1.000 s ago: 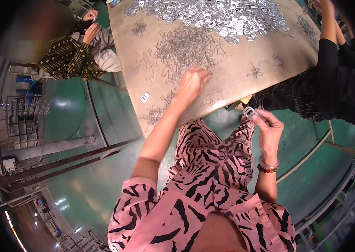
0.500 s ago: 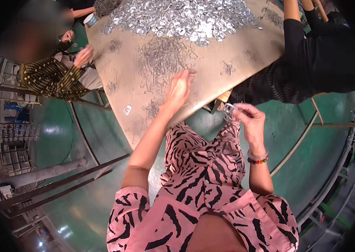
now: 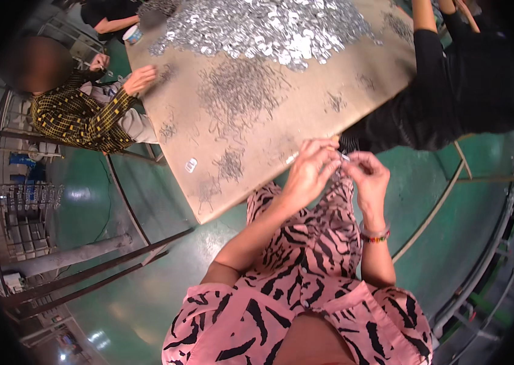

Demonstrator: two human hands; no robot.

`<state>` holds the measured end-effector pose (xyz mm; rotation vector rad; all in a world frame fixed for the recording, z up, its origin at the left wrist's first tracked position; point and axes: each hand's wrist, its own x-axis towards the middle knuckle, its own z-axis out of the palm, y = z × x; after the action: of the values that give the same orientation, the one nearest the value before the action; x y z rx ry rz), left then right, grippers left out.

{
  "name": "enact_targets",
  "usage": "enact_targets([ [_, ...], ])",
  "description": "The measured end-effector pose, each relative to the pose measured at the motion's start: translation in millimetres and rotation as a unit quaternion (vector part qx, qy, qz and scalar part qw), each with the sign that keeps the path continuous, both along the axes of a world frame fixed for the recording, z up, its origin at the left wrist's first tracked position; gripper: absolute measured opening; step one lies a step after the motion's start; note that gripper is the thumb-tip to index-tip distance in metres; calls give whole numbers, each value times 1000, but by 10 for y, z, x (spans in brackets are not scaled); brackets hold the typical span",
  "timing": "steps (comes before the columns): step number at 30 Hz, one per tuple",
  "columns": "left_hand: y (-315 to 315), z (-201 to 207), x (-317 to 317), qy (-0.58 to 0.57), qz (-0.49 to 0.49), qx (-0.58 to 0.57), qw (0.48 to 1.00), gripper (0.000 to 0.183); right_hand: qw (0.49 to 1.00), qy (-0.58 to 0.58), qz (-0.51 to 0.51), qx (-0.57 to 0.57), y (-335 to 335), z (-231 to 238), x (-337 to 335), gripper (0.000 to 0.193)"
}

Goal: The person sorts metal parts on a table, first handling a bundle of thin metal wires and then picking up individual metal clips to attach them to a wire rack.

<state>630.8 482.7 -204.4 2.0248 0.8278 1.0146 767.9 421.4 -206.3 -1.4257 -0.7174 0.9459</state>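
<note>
My right hand (image 3: pixel 371 181) pinches a small shiny metal buckle (image 3: pixel 344 157) above my lap, just off the table's near edge. My left hand (image 3: pixel 310 173) has come up against it from the left, its fingers pressed together at the buckle's side. What those left fingers hold, if anything, is too small to make out. On the table (image 3: pixel 301 115) lies a wide scatter of thin wire pieces (image 3: pixel 239 85), with a smaller wire cluster (image 3: pixel 230 164) nearer me. A single flat buckle (image 3: pixel 191 165) rests by the left edge.
A big heap of shiny metal buckles (image 3: pixel 269 30) covers the far part of the table. A small tub (image 3: pixel 131 34) stands at the far left edge. One co-worker in a yellow-checked top (image 3: pixel 80 115) sits left; another in black (image 3: pixel 458 91) sits close on the right.
My left hand has moved from over the table toward me and right, meeting the buckle in my right hand. The left co-worker's hand has shifted onto the table edge.
</note>
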Motion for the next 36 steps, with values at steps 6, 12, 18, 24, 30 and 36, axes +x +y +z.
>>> enact_targets([
  [6, 107, -7, -57, -28, 1, -110, 994, 11, 993, -36, 60, 90, 250, 129, 18, 7],
  [12, 180, -137, -126, -29, 28, -173, 984, 9, 938, -291, 149, 112, 1441, -181, 441, 28],
  [18, 65, -166, -142, -23, 42, -282, 958, 7, 837, -463, 258, 137, 2828, -875, 430, 54],
  [24, -31, -245, -163, -101, -9, -250, 963, 7, 845, -471, 195, 163, 2972, -1003, 476, 23],
  [30, -88, -158, -173, -74, 20, -179, 981, 9, 996, 67, 46, 45, 2435, -732, 391, 19],
  [36, 29, -56, -94, -1, 64, -207, 976, 16, 985, 131, 112, 25, 1189, -227, 260, 26],
])
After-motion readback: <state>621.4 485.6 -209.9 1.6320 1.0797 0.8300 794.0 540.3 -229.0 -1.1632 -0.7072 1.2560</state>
